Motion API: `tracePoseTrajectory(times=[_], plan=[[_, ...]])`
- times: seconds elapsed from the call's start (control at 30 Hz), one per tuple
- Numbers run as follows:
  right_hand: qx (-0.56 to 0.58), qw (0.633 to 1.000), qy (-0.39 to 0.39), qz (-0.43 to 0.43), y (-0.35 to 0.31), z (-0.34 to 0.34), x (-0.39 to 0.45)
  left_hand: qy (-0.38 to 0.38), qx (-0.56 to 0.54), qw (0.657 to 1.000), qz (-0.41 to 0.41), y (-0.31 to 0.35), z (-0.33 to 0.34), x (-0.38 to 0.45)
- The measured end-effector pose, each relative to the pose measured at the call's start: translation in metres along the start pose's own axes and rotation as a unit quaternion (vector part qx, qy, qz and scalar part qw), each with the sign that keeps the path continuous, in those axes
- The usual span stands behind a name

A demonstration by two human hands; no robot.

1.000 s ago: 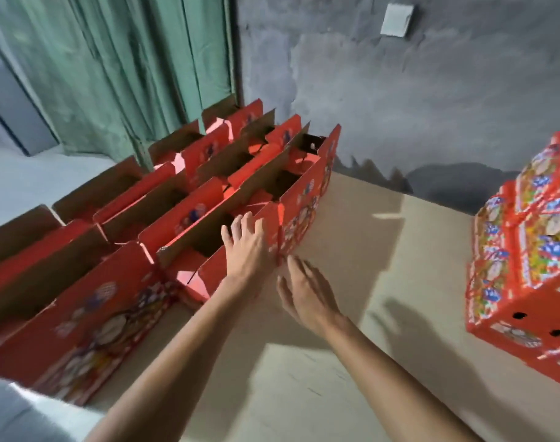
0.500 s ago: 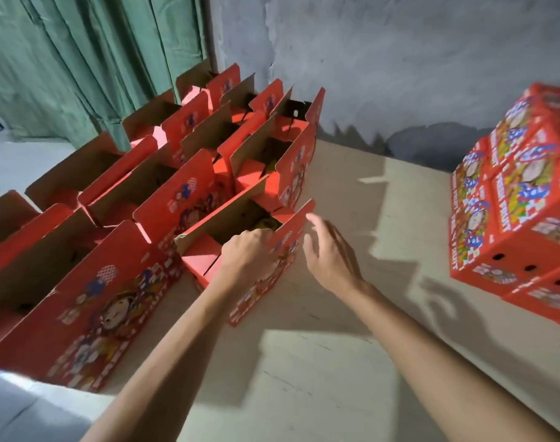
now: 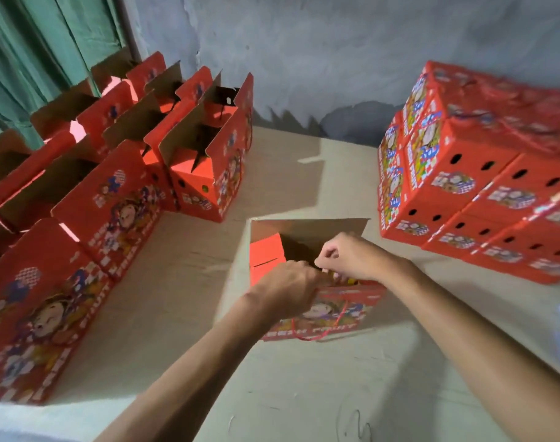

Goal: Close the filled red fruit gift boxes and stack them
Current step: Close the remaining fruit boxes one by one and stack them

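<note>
Head view is showing an open red fruit gift box sitting alone on the desk at the centre of the frame, its brown cardboard flaps standing up and a red string handle hanging across its printed front. Both hands are meeting at the box's near top edge: the left hand is reaching in from the lower left with its fingers curled over that edge, and the right hand is coming in from the right with fingers bent, pinching something small at the rim, though what exactly cannot be made out. Rows of open red gift boxes are standing with flaps raised across the left and upper left of the frame, near a green curtain. A stack of closed red gift boxes is sitting at the right, against the grey wall, well apart from the centre box.
</note>
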State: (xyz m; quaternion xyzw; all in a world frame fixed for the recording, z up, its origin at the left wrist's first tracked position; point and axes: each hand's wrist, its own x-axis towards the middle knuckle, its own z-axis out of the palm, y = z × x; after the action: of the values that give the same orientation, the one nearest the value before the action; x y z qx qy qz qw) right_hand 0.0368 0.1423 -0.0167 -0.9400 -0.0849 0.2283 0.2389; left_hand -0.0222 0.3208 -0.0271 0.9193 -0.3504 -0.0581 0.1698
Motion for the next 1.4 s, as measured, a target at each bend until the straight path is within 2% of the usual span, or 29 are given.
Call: tracePoseTrajectory(times=[0.07, 0.2, 0.37, 0.43, 0.47, 0.53, 0.57, 0.63, 0.73, 0.83, 0.93, 1.07, 1.23, 1.4], plan=[[-0.037, 0.998, 0.002, 0.042, 0.018, 0.015, -0.012, -0.019, -0.001, 0.999, 0.025, 0.019, 0.007, 0.012], [0.010, 0.998, 0.014, 0.067, 0.059, 0.034, -0.046, -0.063, -0.018, 0.997, 0.038, 0.047, 0.026, 0.020], [0.185, 0.975, 0.079, 0.094, 0.084, 0.068, -0.098, -0.172, -0.114, 0.978, -0.026, 0.075, 0.049, 0.022], [0.116, 0.975, 0.166, 0.095, 0.097, 0.085, -0.117, -0.183, -0.124, 0.975, -0.003, 0.086, 0.060, 0.019], [0.061, 0.965, 0.239, 0.087, 0.103, 0.092, -0.124, -0.169, -0.128, 0.977, 0.009, 0.089, 0.067, 0.017], [0.051, 0.922, 0.381, 0.053, 0.111, 0.099, -0.133, -0.095, -0.101, 0.990, -0.019, 0.086, 0.080, 0.012], [0.054, 0.899, 0.432, 0.047, 0.115, 0.101, -0.134, -0.044, -0.069, 0.995, -0.049, 0.081, 0.084, 0.012], [0.075, 0.874, 0.473, 0.086, 0.125, 0.097, -0.138, 0.030, -0.034, 0.993, -0.109, 0.074, 0.089, 0.010], [0.125, 0.877, 0.426, 0.185, 0.140, 0.084, -0.136, 0.140, -0.092, 0.972, -0.163, 0.069, 0.088, 0.002], [0.098, 0.920, 0.339, 0.171, 0.148, 0.072, -0.127, 0.231, -0.138, 0.937, -0.222, 0.065, 0.085, 0.003], [0.098, 0.930, 0.340, 0.103, 0.150, 0.062, -0.116, 0.187, -0.191, 0.913, -0.308, 0.054, 0.083, 0.021], [0.115, 0.920, 0.357, 0.116, 0.150, 0.044, -0.095, 0.064, -0.162, 0.895, -0.410, 0.035, 0.086, 0.049], [0.098, 0.873, 0.473, 0.069, 0.150, 0.056, -0.087, 0.071, -0.176, 0.904, -0.383, 0.017, 0.092, 0.056], [0.084, 0.870, 0.480, 0.071, 0.165, 0.070, -0.079, 0.135, -0.177, 0.918, -0.327, 0.002, 0.102, 0.045]])
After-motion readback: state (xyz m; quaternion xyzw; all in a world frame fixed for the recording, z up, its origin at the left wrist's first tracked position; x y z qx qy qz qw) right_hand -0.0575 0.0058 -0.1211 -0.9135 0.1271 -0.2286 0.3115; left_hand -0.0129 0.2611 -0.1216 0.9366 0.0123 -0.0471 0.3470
